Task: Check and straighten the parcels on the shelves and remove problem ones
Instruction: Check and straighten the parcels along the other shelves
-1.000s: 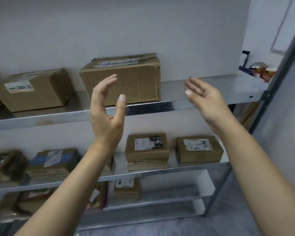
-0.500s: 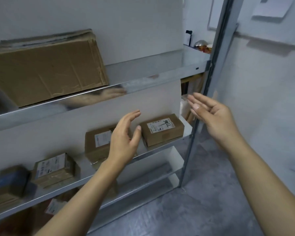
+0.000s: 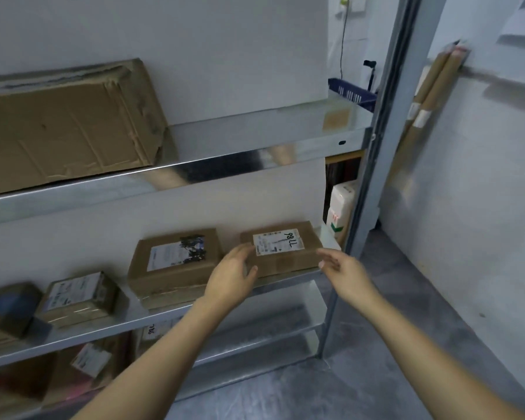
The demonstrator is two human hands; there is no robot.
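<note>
A small brown parcel (image 3: pixel 285 253) with a white label marked in black pen lies at the right end of the middle shelf (image 3: pixel 288 275). My left hand (image 3: pixel 232 275) is at its left front corner, fingers spread and touching the box. My right hand (image 3: pixel 344 272) hovers open just off its right front corner. To the left lies a second flat parcel (image 3: pixel 170 265) with a printed label, stacked on another box. A large dented carton (image 3: pixel 70 125) sits on the upper shelf (image 3: pixel 240 159).
More small parcels (image 3: pixel 79 298) lie further left on the middle shelf, and others (image 3: pixel 91 362) on the lower shelf. A steel upright (image 3: pixel 373 165) bounds the rack on the right. A blue basket (image 3: pixel 350 93) and a white carton (image 3: pixel 341 204) stand behind it. Grey floor spreads right.
Both hands have dropped from the upper shelf level down to the labelled parcel on the middle shelf. My view has swung right and downward.
</note>
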